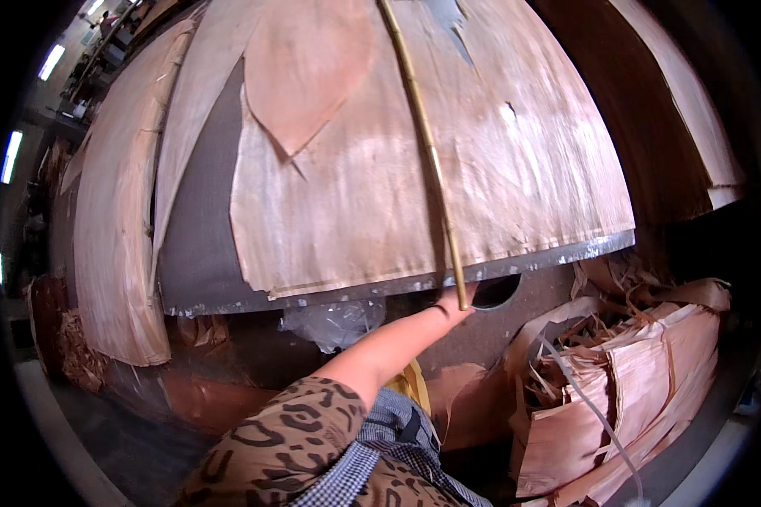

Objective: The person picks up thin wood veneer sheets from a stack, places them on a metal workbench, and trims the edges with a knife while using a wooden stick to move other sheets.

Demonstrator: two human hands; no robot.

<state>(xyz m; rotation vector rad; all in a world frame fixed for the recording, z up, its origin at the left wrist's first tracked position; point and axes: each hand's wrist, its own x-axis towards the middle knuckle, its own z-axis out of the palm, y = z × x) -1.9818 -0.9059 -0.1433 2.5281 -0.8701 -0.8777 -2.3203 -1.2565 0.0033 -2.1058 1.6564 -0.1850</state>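
My left hand point(453, 308) reaches forward from a leopard-print sleeve and is closed around the near end of a long thin bamboo stick point(423, 144). The stick runs away from me across a large sheet of thin pinkish wood veneer point(355, 203) that lies flat on a dark grey table point(203, 253). A smaller leaf-shaped veneer piece point(304, 68) lies on top of the sheet near its far end. My hand is just below the table's front edge point(380, 291). My right hand is out of view.
Long veneer strips point(114, 228) hang over the table's left side. Stacked, torn veneer scraps point(634, 380) sit low on the right with a thin white cord point(592, 406) across them. Crumpled clear plastic point(334, 321) lies under the table edge. Dark boards point(643, 110) stand at the far right.
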